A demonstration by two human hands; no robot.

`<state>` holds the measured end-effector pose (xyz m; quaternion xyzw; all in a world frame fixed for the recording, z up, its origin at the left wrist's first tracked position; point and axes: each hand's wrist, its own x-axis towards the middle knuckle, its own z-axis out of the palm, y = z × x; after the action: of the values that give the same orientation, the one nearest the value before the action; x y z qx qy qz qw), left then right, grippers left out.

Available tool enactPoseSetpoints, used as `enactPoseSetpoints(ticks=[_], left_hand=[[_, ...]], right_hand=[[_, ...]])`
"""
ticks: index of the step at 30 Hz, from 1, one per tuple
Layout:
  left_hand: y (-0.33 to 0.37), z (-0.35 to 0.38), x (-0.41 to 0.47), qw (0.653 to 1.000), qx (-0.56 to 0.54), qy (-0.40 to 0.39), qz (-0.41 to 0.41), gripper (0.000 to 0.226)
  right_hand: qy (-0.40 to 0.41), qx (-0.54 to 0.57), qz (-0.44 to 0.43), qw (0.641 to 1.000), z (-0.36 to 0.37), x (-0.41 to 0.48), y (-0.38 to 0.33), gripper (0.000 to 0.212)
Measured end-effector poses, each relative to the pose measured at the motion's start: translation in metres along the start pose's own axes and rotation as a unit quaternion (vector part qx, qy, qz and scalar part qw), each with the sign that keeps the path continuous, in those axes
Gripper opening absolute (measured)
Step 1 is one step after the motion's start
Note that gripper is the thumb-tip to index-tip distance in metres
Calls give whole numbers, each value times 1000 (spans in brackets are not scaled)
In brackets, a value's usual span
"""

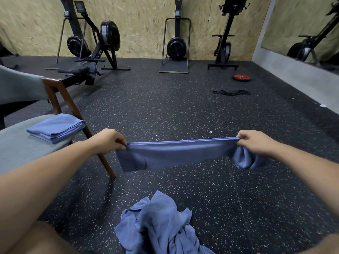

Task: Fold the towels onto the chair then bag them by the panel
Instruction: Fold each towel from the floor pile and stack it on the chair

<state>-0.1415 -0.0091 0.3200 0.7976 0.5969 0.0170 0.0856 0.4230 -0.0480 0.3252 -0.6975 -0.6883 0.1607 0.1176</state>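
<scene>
The chair with dark brown wooden legs (73,107) has a pale grey-green fabric seat. On that seat lies a plain periwinkle-blue folded cloth towel (55,128). Beside the chair, the black rubber floor (183,110) is flecked white, with a red round weight plate (241,77) beyond.

I am looking over a dark speckled rubber floor (183,110) with exercise machines lining a chipboard wall (143,24): a rowing machine (91,57) at the left, a ski trainer (175,46) in the middle, another machine (224,44) to its right. A red weight plate (241,77) is lying flat near a black band (231,92). A mirror (302,28) is reflecting gear at the right.
</scene>
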Motion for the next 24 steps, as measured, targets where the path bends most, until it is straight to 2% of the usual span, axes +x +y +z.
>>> enactPoseSetpoints(ticks=[7,12,18,24], left_hand=[[2,0,-5,998,-54,25,-20,12],[10,-3,-7,989,-121,72,-35,11],[36,-7,-4,991,-55,113,-38,11],[71,-10,-7,990,-77,113,-32,14]], right_hand=[[0,-16,5,1000,3,0,-1,12],[5,-2,11,1000,2,-3,0,10],[5,34,13,999,3,-5,-10,17],[0,49,-24,998,3,-11,-32,23]])
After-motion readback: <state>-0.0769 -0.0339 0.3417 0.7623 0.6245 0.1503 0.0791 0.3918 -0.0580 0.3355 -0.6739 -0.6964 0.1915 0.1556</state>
